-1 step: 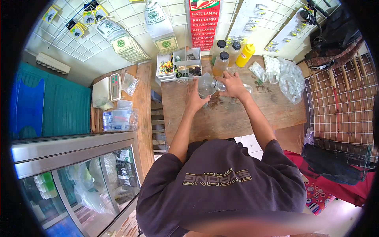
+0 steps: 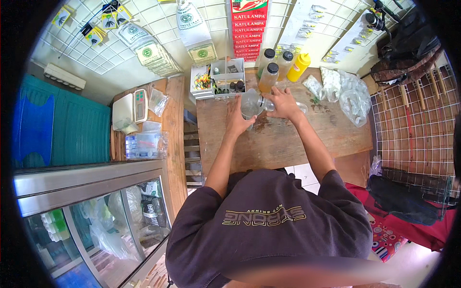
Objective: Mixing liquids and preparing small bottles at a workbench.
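Note:
At the middle of the wooden table, my left hand (image 2: 236, 120) is wrapped round the left side of a clear plastic measuring cup or jug (image 2: 251, 102). My right hand (image 2: 284, 104) grips a small clear bottle (image 2: 269, 104). The bottle lies tilted, its dark-ringed mouth against or just over the cup's right side. I cannot tell whether anything flows between them. Another clear container (image 2: 302, 107) shows partly behind my right wrist. Just beyond my right hand stands a bottle of amber liquid with a black cap (image 2: 269, 78).
More black-capped bottles (image 2: 285, 65) and a yellow squeeze bottle (image 2: 298, 66) stand behind. To the right lie clear plastic bags (image 2: 354, 98); a grey-white organizer box (image 2: 228, 79) is at the left. A digital scale (image 2: 139, 106) sits on the side table, above a glass cabinet (image 2: 105, 216).

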The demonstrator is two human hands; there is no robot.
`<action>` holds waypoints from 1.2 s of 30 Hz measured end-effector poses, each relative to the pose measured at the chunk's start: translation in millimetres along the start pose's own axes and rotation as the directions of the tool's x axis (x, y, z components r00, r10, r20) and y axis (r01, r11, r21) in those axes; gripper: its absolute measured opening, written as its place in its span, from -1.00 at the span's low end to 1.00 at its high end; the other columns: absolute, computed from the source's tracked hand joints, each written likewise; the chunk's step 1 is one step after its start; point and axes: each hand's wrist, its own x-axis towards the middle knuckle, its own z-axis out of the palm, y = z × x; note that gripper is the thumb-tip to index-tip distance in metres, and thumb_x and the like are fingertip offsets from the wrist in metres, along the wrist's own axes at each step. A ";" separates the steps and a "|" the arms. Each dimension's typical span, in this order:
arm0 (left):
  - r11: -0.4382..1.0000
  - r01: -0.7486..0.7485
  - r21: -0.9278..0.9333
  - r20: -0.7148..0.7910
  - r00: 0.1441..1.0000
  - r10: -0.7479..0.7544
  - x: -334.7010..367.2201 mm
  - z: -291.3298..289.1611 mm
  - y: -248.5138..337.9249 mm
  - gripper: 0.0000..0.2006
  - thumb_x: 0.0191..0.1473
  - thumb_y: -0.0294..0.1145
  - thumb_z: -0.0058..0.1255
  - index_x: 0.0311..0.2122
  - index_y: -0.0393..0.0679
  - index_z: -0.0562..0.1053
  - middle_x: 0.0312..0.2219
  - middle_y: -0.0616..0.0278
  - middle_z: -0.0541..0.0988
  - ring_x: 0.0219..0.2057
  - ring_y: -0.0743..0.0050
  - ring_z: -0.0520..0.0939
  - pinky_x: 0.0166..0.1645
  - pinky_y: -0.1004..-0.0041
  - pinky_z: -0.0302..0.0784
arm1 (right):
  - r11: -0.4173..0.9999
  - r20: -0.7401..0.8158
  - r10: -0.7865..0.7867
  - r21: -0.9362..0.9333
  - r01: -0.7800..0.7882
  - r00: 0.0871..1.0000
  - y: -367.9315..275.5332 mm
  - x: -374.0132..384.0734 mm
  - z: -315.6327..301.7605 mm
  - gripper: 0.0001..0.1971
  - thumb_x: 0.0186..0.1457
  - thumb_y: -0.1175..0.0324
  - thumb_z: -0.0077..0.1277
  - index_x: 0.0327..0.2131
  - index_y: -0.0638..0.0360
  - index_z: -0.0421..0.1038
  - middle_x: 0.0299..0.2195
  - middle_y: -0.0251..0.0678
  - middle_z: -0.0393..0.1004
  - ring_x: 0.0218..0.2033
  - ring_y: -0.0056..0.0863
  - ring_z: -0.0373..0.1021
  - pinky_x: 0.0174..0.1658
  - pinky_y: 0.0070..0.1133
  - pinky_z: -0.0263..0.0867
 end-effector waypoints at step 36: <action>0.976 -0.206 0.071 -0.058 0.976 0.210 6.1 -4.4 37.7 -0.17 -0.09 -0.10 0.23 0.25 -0.08 0.11 0.24 -0.03 0.13 0.27 -0.27 0.01 0.30 0.01 -0.03 | 0.825 -0.066 0.530 0.269 -0.497 0.845 27.6 -46.1 74.6 -0.23 -0.18 0.25 0.28 0.15 0.09 0.18 -0.03 -0.05 0.34 0.02 -0.04 0.23 0.06 -0.28 0.22</action>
